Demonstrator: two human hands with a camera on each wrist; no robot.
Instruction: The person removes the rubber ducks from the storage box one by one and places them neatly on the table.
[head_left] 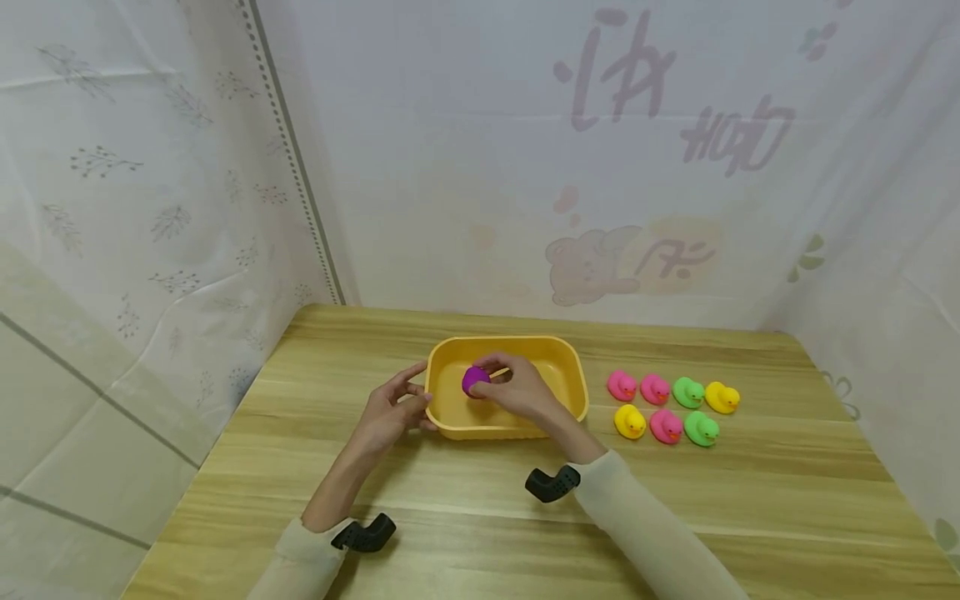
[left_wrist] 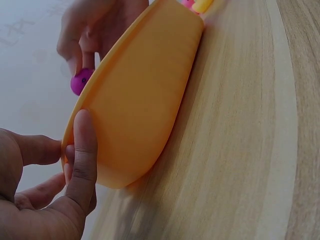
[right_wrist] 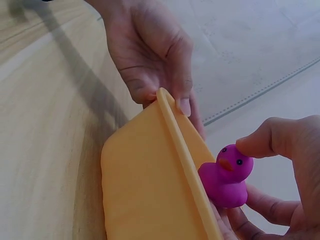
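A purple rubber duck (right_wrist: pixel 227 180) is pinched between the thumb and fingers of my right hand (head_left: pixel 517 387), over the left part of a yellow plastic basin (head_left: pixel 536 432). In the right wrist view the duck's head, eyes and orange beak show just past the basin's rim. My left hand (head_left: pixel 390 412) grips the basin's left end, with the thumb on one side of the rim and fingers on the other, as the left wrist view shows (left_wrist: pixel 82 165).
Right of the basin, several rubber ducks stand in two rows on the wooden table (head_left: pixel 300 467): pink ducks (head_left: pixel 666 426), green ducks (head_left: pixel 702 428) and yellow ducks (head_left: pixel 630 422). A patterned curtain (head_left: pixel 450 167) hangs behind the table. Each wrist wears a black device (head_left: pixel 552 483).
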